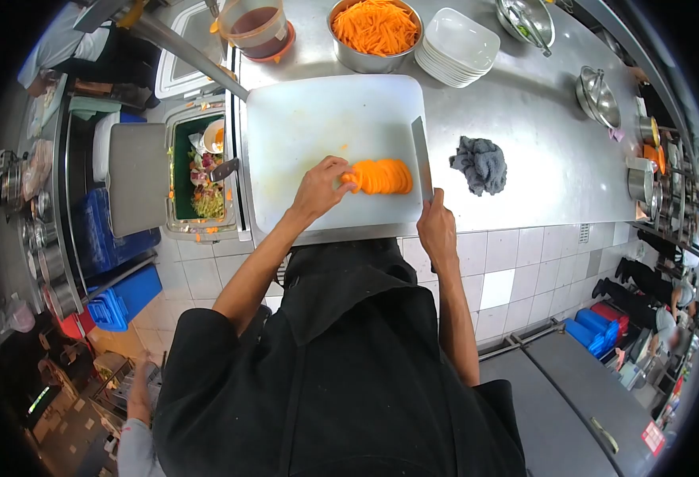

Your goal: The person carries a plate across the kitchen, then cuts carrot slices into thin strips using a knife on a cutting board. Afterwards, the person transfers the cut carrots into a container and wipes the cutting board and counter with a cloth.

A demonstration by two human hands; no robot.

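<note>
A row of overlapping orange carrot slices [387, 176] lies on the white cutting board [309, 111]. At the row's left end, my left hand [320, 188] has its fingers closed on the last few slices. My right hand [437, 229] is wrapped around the handle of a kitchen knife. The knife's broad blade [422, 155] points away from me along the board's right edge, apart from the slices. A small orange scrap [344, 146] rests on the board above my left fingers.
Behind the board stand a metal bowl of carrot strips [375, 62], stacked white dishes [456, 49] and a tub of dark liquid [255, 30]. A crumpled grey cloth [480, 165] lies to the right. Left of the counter is a bin of scraps [206, 199]. Other people are nearby.
</note>
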